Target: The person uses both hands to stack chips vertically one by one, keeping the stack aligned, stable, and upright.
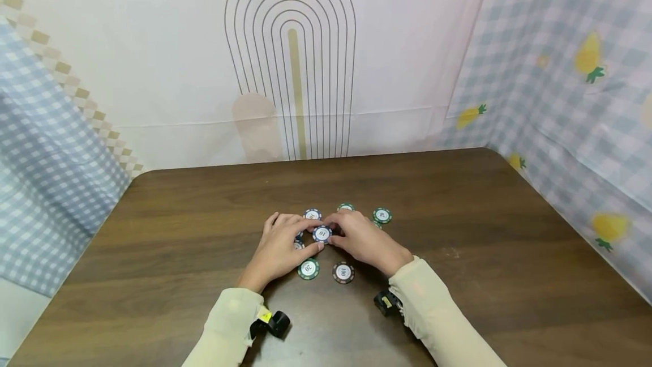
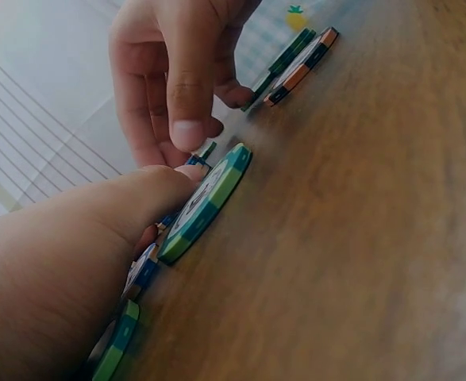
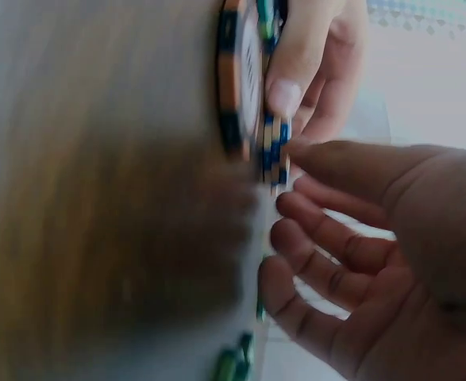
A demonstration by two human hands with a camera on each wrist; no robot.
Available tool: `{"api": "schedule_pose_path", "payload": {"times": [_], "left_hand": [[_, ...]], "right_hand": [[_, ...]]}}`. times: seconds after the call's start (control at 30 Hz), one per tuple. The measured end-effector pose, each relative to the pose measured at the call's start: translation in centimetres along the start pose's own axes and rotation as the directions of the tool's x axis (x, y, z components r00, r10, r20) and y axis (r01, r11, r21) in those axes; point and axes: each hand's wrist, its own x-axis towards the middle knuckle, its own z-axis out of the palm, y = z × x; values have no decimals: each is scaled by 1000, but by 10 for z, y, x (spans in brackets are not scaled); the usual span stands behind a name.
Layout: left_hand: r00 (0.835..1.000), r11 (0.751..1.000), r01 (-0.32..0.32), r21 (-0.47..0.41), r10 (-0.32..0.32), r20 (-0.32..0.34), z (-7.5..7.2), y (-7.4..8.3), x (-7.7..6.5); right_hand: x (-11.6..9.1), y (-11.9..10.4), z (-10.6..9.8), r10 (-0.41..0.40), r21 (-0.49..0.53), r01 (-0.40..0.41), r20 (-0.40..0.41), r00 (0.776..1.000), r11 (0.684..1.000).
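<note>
A: Specify the workpiece.

B: A stack of blue chips [image 1: 322, 234], at least two deep: flat discs, blue and cream blocks around the edge, top face marked 10. The table [image 1: 178, 276] is brown wood grain.

A: Position and orientation?

B: Near the table's middle, between the hands. The printed face points upward; the outline is round, giving no long axis. A green chip [image 1: 308, 269] marked 20 and a dark chip [image 1: 343, 272] marked 100 lie flat, nearer the person.

A: Hand pose?

B: Left hand [image 1: 280, 247]: back upward, thumb and forefinger parted, curved against the stack's left side. Right hand [image 1: 361, 239]: thumb and forefinger bent against the right side, remaining fingers loosely curled. Both hold the stack; I cannot tell how firmly.
</note>
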Motion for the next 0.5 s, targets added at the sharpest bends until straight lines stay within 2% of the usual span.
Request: {"api": "schedule_pose_path", "payload": {"times": [0.33, 0.5], "left_hand": [[1000, 1000, -4, -1, 4, -3, 2, 1, 0], [1000, 1000, 4, 5, -4, -11, 2, 1, 1]], "right_hand": [[-7, 13, -18, 63, -38, -66, -85, 994, 997], [-8, 17, -25, 67, -53, -73, -113, 991, 996]]}}
